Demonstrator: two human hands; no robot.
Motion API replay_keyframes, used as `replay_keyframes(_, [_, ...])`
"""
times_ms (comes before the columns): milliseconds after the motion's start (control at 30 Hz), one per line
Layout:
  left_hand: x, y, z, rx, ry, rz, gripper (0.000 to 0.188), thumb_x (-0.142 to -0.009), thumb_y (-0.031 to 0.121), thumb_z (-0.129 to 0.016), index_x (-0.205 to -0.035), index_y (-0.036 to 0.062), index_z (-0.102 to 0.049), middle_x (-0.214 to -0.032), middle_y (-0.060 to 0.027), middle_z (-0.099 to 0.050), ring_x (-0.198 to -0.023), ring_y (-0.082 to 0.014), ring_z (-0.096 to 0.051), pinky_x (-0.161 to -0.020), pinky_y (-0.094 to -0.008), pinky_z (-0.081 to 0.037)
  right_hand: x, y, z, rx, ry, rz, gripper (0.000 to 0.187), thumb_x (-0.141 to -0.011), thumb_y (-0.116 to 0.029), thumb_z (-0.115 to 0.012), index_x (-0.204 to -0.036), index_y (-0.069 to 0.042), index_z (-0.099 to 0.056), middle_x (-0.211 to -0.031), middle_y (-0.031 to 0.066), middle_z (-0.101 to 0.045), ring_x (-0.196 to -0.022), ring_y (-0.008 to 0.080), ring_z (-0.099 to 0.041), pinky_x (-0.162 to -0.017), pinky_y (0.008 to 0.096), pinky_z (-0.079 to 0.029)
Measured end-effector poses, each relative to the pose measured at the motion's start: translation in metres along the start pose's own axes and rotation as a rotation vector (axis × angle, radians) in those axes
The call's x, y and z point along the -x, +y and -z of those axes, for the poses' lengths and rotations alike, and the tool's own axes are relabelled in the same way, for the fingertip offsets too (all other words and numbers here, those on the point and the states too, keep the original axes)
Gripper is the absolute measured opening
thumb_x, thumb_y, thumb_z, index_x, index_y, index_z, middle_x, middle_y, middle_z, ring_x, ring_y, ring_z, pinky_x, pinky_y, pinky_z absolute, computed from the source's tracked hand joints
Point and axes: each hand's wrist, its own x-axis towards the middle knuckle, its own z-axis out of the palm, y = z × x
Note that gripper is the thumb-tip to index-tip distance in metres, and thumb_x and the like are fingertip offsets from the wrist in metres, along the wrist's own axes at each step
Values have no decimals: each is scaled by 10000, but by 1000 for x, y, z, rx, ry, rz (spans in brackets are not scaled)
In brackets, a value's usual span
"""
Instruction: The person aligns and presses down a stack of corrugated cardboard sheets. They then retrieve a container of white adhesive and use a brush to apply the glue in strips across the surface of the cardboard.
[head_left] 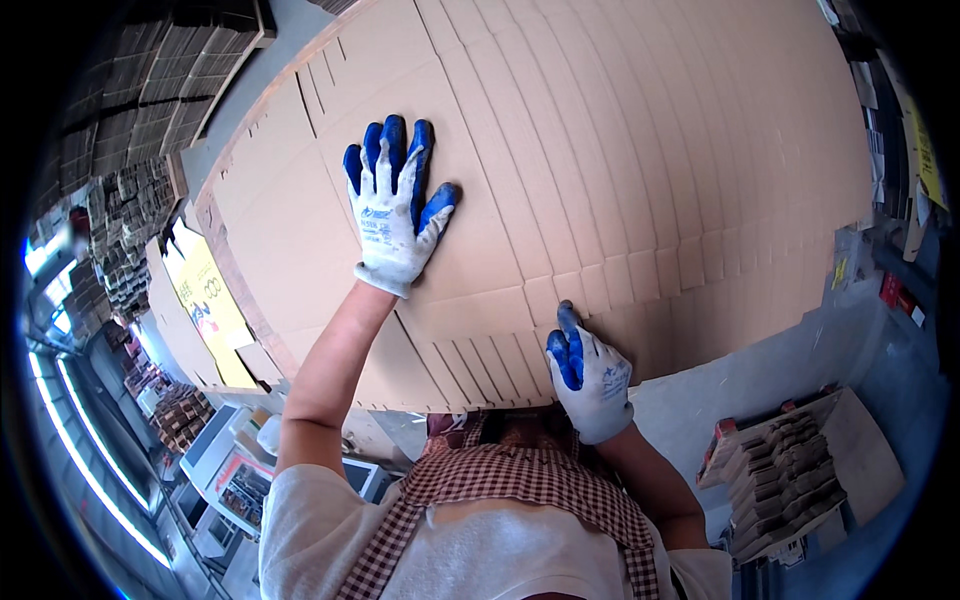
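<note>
The fanned corrugated cardboard blanks spread across the view from nine through twelve to three o'clock, overlapping like shingles. Each blank should be light and stiff when flat, though liable to fold along its creases; the whole pile is probably heavy, and the smooth faces may slide on one another. The slotted flaps on the near edge, around six o'clock, look the best place to take hold, several layers together, since a lone flap could bend. At eleven o'clock the gloved left hand lies flat on the top face, fingers spread, grasping nothing. At four o'clock the gloved right hand points its index finger onto the cardboard, other fingers curled; whether they pinch anything I cannot tell. Toward eight o'clock stands a pale box-shaped unit, its contents too small to identify.
</note>
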Motion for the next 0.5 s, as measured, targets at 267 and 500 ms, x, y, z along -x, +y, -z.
replay_keyframes(267, [-1,1,-4,-17,4,5,673,-926,334,-610,-1523,110,-394,-1578,-177,-327,-1465,-397,-259,-1194,-539,-142,4,-3,-2,35,-25,-34,347,-853,-308,-712,-1093,-64,-657,-918,162,-727,-763,320,-712,-717,451,-570])
replay_keyframes(500, [-5,7,10,5,-22,-129,671,-918,373,-599,-1506,105,-420,-1558,-194,-348,-1460,-402,-269,-1186,-561,-134,4,1,11,9,61,5,353,-815,-285,-752,-1063,-55,-652,-886,166,-715,-760,321,-703,-683,444,-565])
